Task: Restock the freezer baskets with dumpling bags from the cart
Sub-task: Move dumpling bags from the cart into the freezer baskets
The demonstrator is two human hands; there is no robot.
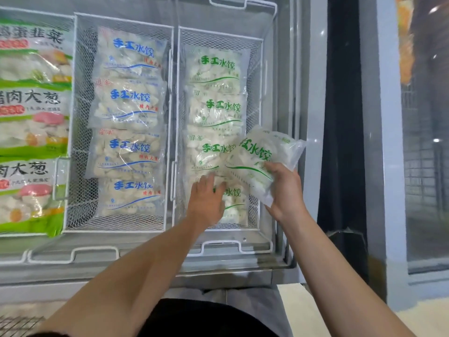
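White wire baskets: two mesh baskets sit side by side in the open freezer; the middle basket (80, 142) holds four blue-lettered bags (128, 103) in a column, the right basket (256, 98) a column of green-lettered bags (216, 108).
Bag in hand: one green-lettered dumpling bag (257, 161) is tilted over the near right part of the right basket, partly above the bags already lying there and partly over the basket's right rim.
Right hand: right hand (284, 190) grips that bag from its lower edge, fingers curled under it, thumb on top.
Left hand: left hand (206, 198) lies palm-down with fairly straight fingers on the nearest green-lettered bag in the right basket, pressing or shifting it; it grips nothing that I can make out.
Left bin: larger green-trimmed packets (34, 117) fill the bin at the far left.
Done so far: judging by the filled columns, both mesh baskets have at least one full layer.
Left to do: the held bag is not yet laid down; it probably goes on top of the near end of the green column.
Cart: only a strip of wire grid (17, 324) shows at the lower left, so how many bags remain cannot be told.
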